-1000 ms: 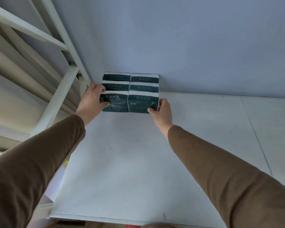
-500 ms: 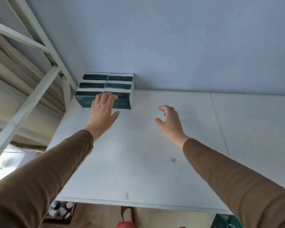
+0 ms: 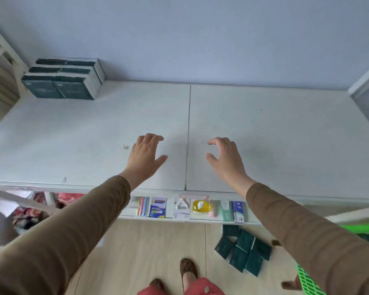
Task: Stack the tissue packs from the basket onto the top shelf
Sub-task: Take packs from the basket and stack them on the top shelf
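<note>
Tissue packs now sit stacked in the far-left corner of the top shelf, against the wall, w/ nobody touching them. A sec ago both hands were squaring that stack; half a sec ago the left was on it alone. Now both are pulled back toward the shelf's front edge, near the centre seam. Left hand hovers flat, fingers loosely together, thumb out, holding nothing. Right hand has fingers loosely curled, also holding nothing. So that batch looks placed. More dark green packs lie on the floor below the front edge, beside a green basket at bottom right, prob. the next pickup.
</note>
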Demonstrator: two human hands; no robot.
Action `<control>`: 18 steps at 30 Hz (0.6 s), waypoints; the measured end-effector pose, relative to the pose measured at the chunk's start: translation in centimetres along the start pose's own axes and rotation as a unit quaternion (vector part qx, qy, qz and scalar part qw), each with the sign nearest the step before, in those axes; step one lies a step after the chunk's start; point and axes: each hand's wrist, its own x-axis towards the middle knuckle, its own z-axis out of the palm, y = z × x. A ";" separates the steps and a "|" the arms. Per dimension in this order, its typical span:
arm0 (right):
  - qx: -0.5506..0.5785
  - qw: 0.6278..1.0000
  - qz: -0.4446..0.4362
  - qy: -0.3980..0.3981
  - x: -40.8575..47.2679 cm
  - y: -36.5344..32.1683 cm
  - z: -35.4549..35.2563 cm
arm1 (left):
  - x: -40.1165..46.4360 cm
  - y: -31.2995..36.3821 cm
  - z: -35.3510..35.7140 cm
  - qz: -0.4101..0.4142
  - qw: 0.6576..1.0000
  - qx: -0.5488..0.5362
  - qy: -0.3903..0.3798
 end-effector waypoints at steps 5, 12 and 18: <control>0.002 0.997 -0.002 0.072 -7.1 5.2 -4.9 | -3.5 9.3 2.1 0.033 0.999 -0.018 0.013; 0.001 0.994 0.035 0.106 -20.6 14.0 -9.9 | -12.7 22.2 7.8 0.065 0.996 -0.060 0.024; 0.018 0.993 0.107 0.045 -31.3 23.2 -13.4 | -20.2 31.6 12.6 0.063 0.995 -0.065 -0.038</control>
